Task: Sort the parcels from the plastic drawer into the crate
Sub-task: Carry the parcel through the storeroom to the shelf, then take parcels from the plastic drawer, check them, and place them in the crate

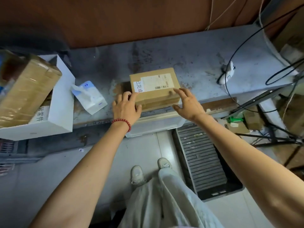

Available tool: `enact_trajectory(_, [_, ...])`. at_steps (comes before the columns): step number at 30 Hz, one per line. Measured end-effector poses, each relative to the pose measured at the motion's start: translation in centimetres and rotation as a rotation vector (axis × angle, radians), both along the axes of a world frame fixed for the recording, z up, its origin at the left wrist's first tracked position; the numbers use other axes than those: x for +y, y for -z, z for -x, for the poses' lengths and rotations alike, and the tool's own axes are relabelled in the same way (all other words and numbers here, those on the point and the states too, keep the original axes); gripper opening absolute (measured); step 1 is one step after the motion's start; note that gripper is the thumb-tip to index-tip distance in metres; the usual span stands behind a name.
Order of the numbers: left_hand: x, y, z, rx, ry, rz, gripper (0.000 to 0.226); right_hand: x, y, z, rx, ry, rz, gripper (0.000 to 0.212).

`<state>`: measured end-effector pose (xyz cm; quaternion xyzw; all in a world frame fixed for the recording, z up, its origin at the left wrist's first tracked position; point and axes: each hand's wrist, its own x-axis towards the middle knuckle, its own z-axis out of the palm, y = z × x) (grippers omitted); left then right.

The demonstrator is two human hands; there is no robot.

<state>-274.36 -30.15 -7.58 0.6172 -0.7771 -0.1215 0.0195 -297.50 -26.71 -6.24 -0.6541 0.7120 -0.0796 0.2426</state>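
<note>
A brown cardboard parcel (154, 86) with a white shipping label lies on the grey table (189, 51) near its front edge. My left hand (126, 106) grips the parcel's near left corner, fingers on its left side and thumb at the front. My right hand (187, 102) is at the near right corner with fingers spread and straight, fingertips touching the top edge. A white plastic drawer (156, 124) sticks out below the table edge, under the parcel. At the left, a white crate (62, 102) holds a large taped cardboard parcel (26, 89).
A tissue pack (89, 96) lies on the table between crate and parcel. A white adapter (227, 72) with black cables sits at the right. On the floor are a dark slatted tray (202, 158), a black stand's legs (271, 129) and my feet.
</note>
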Motion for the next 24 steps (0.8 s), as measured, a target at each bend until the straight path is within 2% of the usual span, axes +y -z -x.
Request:
enact_trajectory(2, [1.4,0.5,-0.9,0.052,0.046,-0.002,0.044,2.0,0.2,-0.8,0.000,0.055,0.003,0.060])
enact_trajectory(6, [3.4,1.6,-2.0,-0.024,0.231,-0.183,0.053,4.3,1.3,-2.0,0.089,0.020,-0.174,0.057])
enact_trajectory(11, [2.0,1.1,-0.8,-0.026,0.243,-0.274,0.062,2.8,1.0,-2.1,0.125,-0.018,-0.240,0.061])
enact_trajectory(16, [0.3,0.8,0.5,-0.055,0.138,-0.327,0.065,-0.7,1.5,-0.9,0.104,-0.096,-0.247,0.068])
enact_trajectory(19, [0.9,1.0,1.0,-0.059,0.035,-0.260,0.064,-1.8,2.0,-0.2,0.077,-0.111,-0.218,0.073])
enact_trajectory(24, [4.9,3.6,1.9,-0.012,-0.102,-0.190,0.060,0.1,4.6,1.5,-0.028,-0.194,-0.115,0.067])
